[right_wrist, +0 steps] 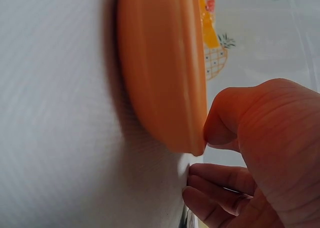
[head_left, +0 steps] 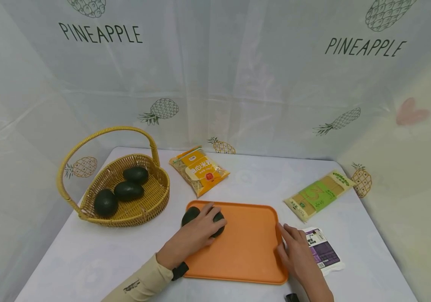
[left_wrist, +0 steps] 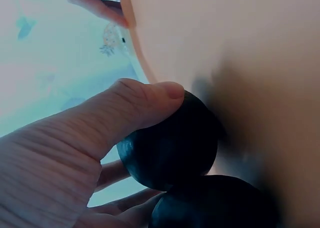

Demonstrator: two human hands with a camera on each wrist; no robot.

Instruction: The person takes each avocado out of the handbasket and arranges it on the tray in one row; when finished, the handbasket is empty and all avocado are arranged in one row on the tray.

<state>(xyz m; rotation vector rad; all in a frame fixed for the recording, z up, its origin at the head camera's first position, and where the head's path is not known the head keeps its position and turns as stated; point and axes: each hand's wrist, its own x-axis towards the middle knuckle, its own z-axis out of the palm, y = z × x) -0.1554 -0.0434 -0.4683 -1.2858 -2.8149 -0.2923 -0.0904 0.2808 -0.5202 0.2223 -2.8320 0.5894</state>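
Two dark green avocados lie side by side at the left end of an orange tray (head_left: pixel 248 241). My left hand (head_left: pixel 196 233) grips the right avocado (head_left: pixel 219 221) from above; in the left wrist view its thumb presses on the avocado (left_wrist: pixel 172 148), with fingers behind. The other avocado (head_left: pixel 190 215) sits against it, partly under the hand. At the tray's right side, my right hand (head_left: pixel 297 251) touches the rim with thumb and forefinger. In the right wrist view its bent thumb meets the tray edge (right_wrist: pixel 162 73), while other fingers (right_wrist: pixel 220 175) extend below, apart from it.
A wicker basket (head_left: pixel 132 218) with a tall handle holds three avocados at the left. Behind the tray lies a yellow grain bag (head_left: pixel 200 170). A green-labelled noodle pack (head_left: pixel 319 195) and a purple-and-white pack (head_left: pixel 325 253) lie to the right, the latter partly behind my right hand.
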